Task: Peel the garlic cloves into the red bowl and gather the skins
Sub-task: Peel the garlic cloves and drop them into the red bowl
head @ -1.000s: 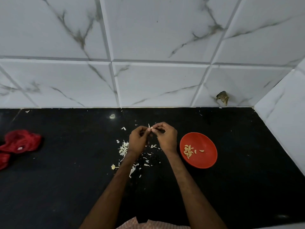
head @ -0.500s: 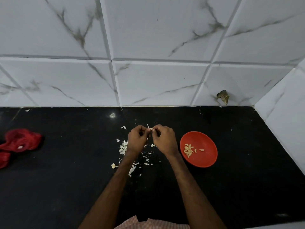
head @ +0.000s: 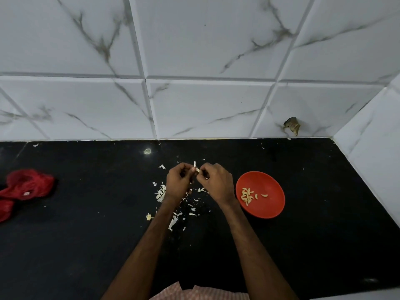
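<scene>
The left hand and right hand meet above the black counter, both pinching one garlic clove. Loose skins lie scattered beneath and left of them. The red bowl, right of the hands, holds peeled cloves.

The tabletop is plain black, flecked with white skins. The red bowl holds pale cream peeled cloves — the garlic clove is off-white. The wall tiles are white with grey marble veins, the crumpled cloth red — the fabric at the bottom edge is pink-and-white checked
</scene>
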`<state>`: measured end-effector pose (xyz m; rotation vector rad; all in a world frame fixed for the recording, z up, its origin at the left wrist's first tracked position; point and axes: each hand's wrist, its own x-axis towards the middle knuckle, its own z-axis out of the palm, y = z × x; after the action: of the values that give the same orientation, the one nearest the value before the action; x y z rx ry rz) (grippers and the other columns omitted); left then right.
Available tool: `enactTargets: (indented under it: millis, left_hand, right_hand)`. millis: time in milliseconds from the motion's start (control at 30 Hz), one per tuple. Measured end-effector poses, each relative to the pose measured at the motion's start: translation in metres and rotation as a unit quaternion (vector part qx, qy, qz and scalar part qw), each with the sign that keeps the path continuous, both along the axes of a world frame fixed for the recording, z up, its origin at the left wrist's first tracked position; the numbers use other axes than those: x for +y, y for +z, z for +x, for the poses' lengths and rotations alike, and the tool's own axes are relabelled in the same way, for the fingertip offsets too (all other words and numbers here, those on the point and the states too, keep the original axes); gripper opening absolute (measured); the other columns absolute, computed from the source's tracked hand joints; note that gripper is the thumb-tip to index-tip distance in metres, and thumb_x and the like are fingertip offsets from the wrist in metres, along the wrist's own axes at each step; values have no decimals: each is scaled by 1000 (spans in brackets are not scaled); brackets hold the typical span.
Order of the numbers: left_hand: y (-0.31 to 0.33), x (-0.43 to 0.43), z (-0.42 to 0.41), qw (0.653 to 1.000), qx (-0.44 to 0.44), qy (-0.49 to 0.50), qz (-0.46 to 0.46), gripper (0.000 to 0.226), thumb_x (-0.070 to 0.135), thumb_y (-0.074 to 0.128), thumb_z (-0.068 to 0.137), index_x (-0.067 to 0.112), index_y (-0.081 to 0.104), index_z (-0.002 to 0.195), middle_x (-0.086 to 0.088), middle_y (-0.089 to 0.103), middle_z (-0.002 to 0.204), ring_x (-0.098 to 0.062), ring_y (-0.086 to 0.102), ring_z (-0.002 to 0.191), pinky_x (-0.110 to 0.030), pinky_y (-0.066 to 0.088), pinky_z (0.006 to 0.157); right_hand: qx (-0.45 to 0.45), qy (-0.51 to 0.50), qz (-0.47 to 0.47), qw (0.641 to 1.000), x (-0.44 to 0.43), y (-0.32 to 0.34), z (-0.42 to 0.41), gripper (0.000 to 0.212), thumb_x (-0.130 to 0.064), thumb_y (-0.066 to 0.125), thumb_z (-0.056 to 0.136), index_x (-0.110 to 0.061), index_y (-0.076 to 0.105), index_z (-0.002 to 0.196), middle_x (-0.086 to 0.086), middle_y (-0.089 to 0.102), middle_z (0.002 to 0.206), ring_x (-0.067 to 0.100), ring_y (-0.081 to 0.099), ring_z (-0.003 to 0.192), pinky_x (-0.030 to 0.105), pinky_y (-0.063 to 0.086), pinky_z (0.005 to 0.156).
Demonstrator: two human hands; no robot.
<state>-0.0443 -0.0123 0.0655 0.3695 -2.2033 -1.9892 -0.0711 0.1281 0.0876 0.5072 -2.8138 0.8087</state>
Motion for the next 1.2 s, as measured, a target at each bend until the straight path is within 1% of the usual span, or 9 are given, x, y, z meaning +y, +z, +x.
enactTargets:
  millis: [67, 233, 500, 600, 733, 867, 967, 1067, 1200]
  left_hand:
    - [0, -1, 0, 1000, 3, -6, -8, 10, 10, 61, 98, 4, 67, 94, -8, 62, 63, -11, 55, 49, -25, 44, 41]
    - [3, -2, 1, 999, -4, -32, -5, 9, 10, 60, 98, 6, 67, 96, -13, 64, 69, -16, 59, 55, -26, 47, 42]
    - [5, 2, 2, 993, -10, -7, 119, 8, 9, 64, 95, 9, 69, 101, -14, 64, 75, -18, 60, 63, -25, 47, 41]
    - [7, 5, 2, 989, -12, 3, 150, 16, 6, 65, 94, 4, 66, 110, -16, 70, 88, -20, 65, 70, -24, 49, 41]
    - [9, 9, 1, 983, -19, 22, 183, 25, 1, 66, 92, -2, 62, 116, -10, 72, 89, -17, 70, 70, -28, 54, 44]
    - [7, 8, 2, 983, -23, 29, 181, 30, 2, 69, 90, 1, 60, 118, -8, 72, 89, -18, 70, 72, -26, 53, 44]
    - [4, 6, 2, 988, -30, 28, 150, 36, 3, 70, 89, 6, 56, 123, -16, 71, 98, -19, 67, 74, -23, 50, 43]
    - [-5, 2, 1, 992, -36, 34, 118, 41, 3, 71, 89, 8, 54, 125, -13, 74, 100, -19, 68, 72, -25, 51, 46]
    - [-13, -2, 2, 996, -34, 33, 77, 42, 1, 72, 87, 9, 53, 124, -6, 76, 98, -18, 70, 74, -23, 51, 53]
  right_hand:
    - [2, 4, 2, 1000, 0, 0, 1, 9, -28, 67, 89, -19, 68, 89, -3, 63, 77, 10, 55, 69, 24, 38, 59]
    - [-10, -18, -30, 999, 0, -2, 0, 8, -30, 67, 86, -23, 66, 84, -7, 67, 76, 11, 64, 69, 35, 54, 60]
    - [-34, -11, -76, 997, -1, 0, 1, 6, -28, 67, 90, -22, 67, 89, -9, 69, 81, 6, 62, 70, 30, 50, 62]
    - [-24, -15, -62, 998, -5, -1, 3, 9, -31, 65, 91, -22, 65, 89, -7, 69, 83, 12, 64, 74, 32, 50, 62]
    - [-6, -21, -37, 999, -8, -4, 4, 12, -31, 64, 92, -19, 63, 88, -3, 68, 83, 17, 64, 75, 31, 46, 61]
    - [1, -20, -35, 999, -8, -5, 4, 11, -29, 64, 92, -19, 63, 89, -5, 68, 84, 14, 63, 75, 28, 44, 60]
    - [-9, -40, -72, 997, -6, -3, 3, 8, -25, 65, 93, -17, 66, 95, -7, 68, 86, 8, 61, 72, 22, 44, 61]
    - [-31, -53, -101, 993, -2, -3, 0, 7, -21, 64, 95, -15, 68, 97, -6, 68, 85, 6, 62, 71, 15, 44, 61]
    - [-87, -52, -75, 992, 2, -19, 1, 9, -23, 66, 94, -14, 67, 92, -3, 69, 83, 10, 63, 70, 27, 51, 63]
